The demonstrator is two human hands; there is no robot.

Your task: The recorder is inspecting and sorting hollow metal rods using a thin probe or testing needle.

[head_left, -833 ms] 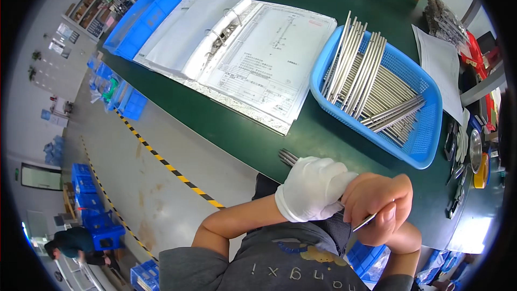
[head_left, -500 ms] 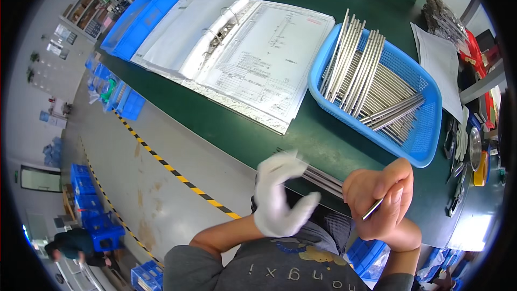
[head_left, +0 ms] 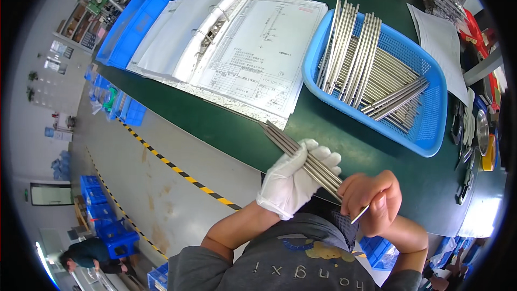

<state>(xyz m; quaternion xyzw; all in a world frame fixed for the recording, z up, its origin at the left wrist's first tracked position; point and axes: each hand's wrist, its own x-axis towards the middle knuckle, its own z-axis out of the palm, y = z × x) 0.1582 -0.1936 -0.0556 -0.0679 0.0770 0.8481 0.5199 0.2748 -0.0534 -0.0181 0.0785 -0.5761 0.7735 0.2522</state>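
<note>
- Left hand [head_left: 293, 183], in white glove: held open, palm up, with fingers loosely bent.
- Bundle of metal rods [head_left: 301, 156]: carried slantwise across the gloved palm, above the near edge of the counter; the upper end is directed toward the binder, the lower end is brought up to the bare fingers.
- Right hand [head_left: 371, 199], bare: closed, with a slim metal piece [head_left: 360, 214] gripped in it, its tip seen below the fingers; whether the bundle's end is also gripped cannot be told.
- Counter [head_left: 215, 124], green: occupied by the items below.
- Basket [head_left: 388, 136], light blue, perforated: filled with further metal rods [head_left: 369, 54], some leaned against the far rim, others laid flat, a few placed crosswise on top.
- Ring binder [head_left: 188, 56]: laid open left of the basket, a printed drawing [head_left: 256, 48] displayed on its right side.
- Bin [head_left: 141, 27], blue: set just beside the binder's left side.
- Paper sheets [head_left: 439, 48]: laid to the right of the basket.
- Round metal dish [head_left: 482, 132]: placed near the counter's right end.
</note>
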